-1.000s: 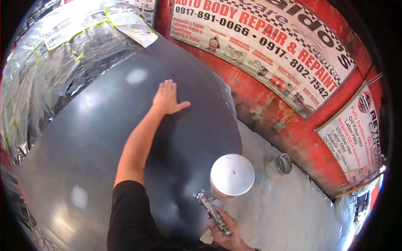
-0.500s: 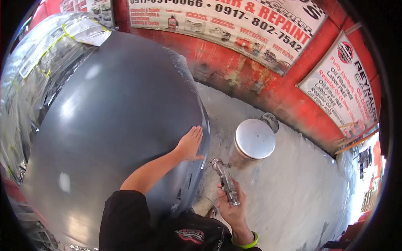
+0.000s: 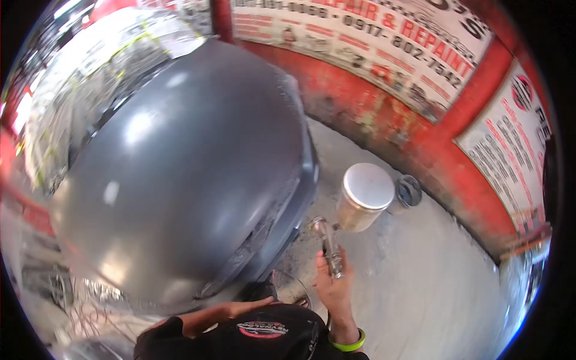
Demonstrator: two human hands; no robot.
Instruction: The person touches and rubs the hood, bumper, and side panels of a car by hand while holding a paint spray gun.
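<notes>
At my far left, plastic sheeting [image 3: 66,114] with yellow-green tape drapes the vehicle along the upper left edge of the dark grey hood [image 3: 204,162]. Below the hood's lower edge I see the left hand [image 3: 249,307], its fingers straight and flat in front of the black shirt [image 3: 222,339]; I can't tell whether it touches the cloth.

Further right, well apart from the hood's lower right edge, my view shows the right hand [image 3: 332,294] clamped around the spray gun [image 3: 329,247]. The gun's body lies inside that grip, thumb on its left side and fingers on its right, while the nozzle end sticks out past the hand, tilted toward the hood's side. A green wristband [image 3: 350,345] circles the wrist below.

Joined to the gun, up and right of the grip, I have the lidded metal cup [image 3: 362,204], outside the fingers. Just beside it, an open tub [image 3: 408,191] stands on the concrete floor [image 3: 432,282], near the floor's edge along the red wall [image 3: 450,144].
</notes>
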